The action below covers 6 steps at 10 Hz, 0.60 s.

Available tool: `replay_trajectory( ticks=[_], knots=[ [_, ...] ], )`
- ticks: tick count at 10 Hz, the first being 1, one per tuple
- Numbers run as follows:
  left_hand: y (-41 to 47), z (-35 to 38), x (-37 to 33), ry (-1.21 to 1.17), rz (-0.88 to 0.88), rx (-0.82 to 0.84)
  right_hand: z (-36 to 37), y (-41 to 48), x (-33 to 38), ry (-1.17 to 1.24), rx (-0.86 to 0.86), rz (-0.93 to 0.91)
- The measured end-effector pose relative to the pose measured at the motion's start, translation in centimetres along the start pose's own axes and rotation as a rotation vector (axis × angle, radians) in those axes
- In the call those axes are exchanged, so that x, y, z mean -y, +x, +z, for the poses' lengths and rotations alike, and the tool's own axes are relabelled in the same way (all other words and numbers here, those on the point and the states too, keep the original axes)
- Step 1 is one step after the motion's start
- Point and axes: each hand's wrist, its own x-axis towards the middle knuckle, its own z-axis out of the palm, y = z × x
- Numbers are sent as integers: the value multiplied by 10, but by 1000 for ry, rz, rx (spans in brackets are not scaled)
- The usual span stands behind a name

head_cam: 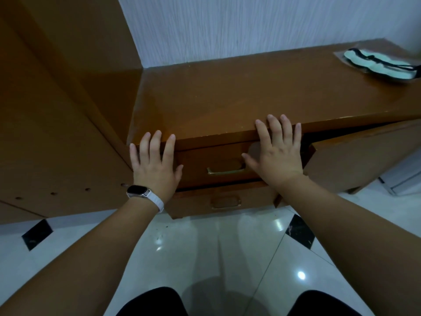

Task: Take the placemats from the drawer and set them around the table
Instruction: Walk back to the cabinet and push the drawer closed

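Note:
A brown wooden cabinet [239, 103] stands in front of me with two drawers under its top. The upper drawer [198, 165] has a brass handle [225, 171] and looks closed or nearly so. My left hand [155, 163], with a white watch on the wrist, lies flat with spread fingers on the drawer's left end. My right hand [276, 151] lies flat on the drawer's right end, fingertips over the cabinet top's edge. Neither hand holds anything. No placemats show.
The lower drawer [225, 202] sticks out slightly. A cabinet door [360, 158] at right stands ajar. A tall wooden panel [57, 110] rises at left. A pale green eye mask in a clear wrapper [378, 65] lies on the cabinet top at far right. Glossy white floor tiles [216, 247] lie below.

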Motion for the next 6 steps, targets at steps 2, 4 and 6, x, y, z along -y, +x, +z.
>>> replay_trajectory(
  ticks=[2, 4, 6],
  knots=[
    [1, -21, -2, -30, 8, 136, -15, -2, 1, -22, 90, -11],
    [1, -43, 0, -36, 17, 253, -38, -4, 3, 29, 172, -21],
    [8, -73, -3, -140, 61, 269, -74, -10, 10, 177, 160, -32]
  ],
)
